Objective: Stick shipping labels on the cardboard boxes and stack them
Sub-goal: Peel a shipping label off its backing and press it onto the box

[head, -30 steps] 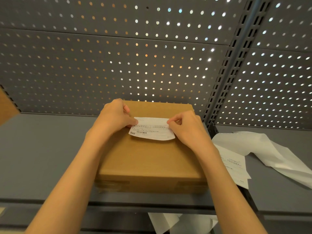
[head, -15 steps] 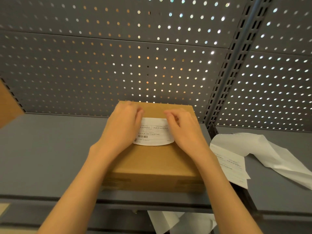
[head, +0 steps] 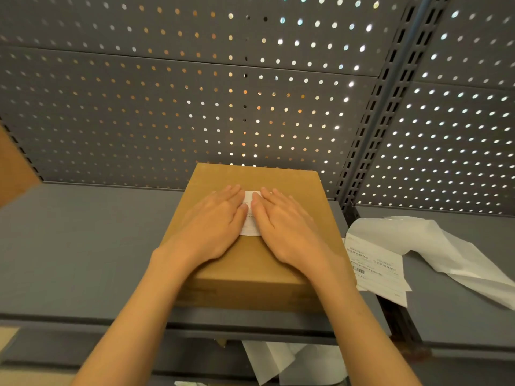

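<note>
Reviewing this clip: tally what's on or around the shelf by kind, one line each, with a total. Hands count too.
Cardboard boxes: 1 whole, the cardboard box; a brown edge at far left may be another, cannot tell
Labels stuck on box: 1, the label
Loose label sheets: 1, the printed sheet
Backing paper: 2, the strip and the scraps below
Hands: 2, left hand, right hand
Total: 7

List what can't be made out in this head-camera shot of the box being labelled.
- Shipping label: mostly covered by the left hand and right hand; only a strip shows between them.
- Its print: too small and blurred to read.
- Label sheet to the right: text too small to read.
- Brown shape at the left edge: cut off, cannot be identified.
- Papers below the shelf: partly hidden by its front edge.
</note>
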Demonstrator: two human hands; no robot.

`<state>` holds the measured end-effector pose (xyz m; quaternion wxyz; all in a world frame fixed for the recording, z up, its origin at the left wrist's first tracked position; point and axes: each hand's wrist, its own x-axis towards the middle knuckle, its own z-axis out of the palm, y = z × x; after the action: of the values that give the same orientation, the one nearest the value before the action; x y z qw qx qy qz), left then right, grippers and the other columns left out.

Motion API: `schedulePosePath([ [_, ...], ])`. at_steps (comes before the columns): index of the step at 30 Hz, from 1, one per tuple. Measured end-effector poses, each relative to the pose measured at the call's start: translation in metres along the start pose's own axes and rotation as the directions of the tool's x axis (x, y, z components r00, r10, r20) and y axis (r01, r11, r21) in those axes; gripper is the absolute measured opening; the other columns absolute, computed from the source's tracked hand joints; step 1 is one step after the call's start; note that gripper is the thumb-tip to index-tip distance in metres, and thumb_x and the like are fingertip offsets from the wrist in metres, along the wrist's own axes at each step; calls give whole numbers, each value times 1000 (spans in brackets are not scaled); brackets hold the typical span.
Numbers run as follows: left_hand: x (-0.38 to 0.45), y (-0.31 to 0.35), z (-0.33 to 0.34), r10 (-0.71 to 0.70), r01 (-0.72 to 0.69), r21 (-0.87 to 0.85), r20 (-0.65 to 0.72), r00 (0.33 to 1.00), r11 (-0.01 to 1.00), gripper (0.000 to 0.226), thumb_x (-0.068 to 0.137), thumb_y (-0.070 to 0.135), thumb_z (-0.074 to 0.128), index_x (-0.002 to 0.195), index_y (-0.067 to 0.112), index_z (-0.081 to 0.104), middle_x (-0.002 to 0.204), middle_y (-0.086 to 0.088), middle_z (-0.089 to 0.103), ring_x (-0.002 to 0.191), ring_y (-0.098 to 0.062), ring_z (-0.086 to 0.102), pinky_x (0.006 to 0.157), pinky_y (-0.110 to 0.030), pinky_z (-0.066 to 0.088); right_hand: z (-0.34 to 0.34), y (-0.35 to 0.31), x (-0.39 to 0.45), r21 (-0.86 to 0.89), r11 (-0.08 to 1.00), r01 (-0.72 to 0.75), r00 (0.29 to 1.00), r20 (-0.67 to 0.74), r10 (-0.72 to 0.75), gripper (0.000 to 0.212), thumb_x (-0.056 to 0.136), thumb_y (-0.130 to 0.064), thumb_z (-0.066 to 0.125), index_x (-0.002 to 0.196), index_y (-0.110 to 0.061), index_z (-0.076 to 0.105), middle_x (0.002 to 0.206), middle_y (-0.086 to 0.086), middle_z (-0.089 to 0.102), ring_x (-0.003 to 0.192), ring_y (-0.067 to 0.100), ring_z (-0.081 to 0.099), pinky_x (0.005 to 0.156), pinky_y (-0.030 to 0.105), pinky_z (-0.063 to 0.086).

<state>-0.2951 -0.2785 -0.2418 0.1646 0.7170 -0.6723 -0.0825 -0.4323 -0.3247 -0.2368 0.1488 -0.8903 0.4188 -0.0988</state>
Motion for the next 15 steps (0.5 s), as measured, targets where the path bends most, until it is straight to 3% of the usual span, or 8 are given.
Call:
schedulePosePath([
  [10,-15,-13,-14,-114,118,64,-55,992,991,47,102,29,21,148,16,22,156,3,18,143,-10,12,110,-20,7,-8,16,-13,-17,992,-128,990,-57,127,55,102,-37,10,148,-13,26,158,2,18,146,17,10,117,30,4],
  [15,-24,3,-12,-8,12,35,-104,995,999,48,102,26,21,148,13,20,157,2,14,144,-8,8,108,-13,-2,-9,-2,-17,57,998,-19,997,-76,24,52,103,-33,17,149,-9,21,158,4,17,146,13,8,117,25,2],
])
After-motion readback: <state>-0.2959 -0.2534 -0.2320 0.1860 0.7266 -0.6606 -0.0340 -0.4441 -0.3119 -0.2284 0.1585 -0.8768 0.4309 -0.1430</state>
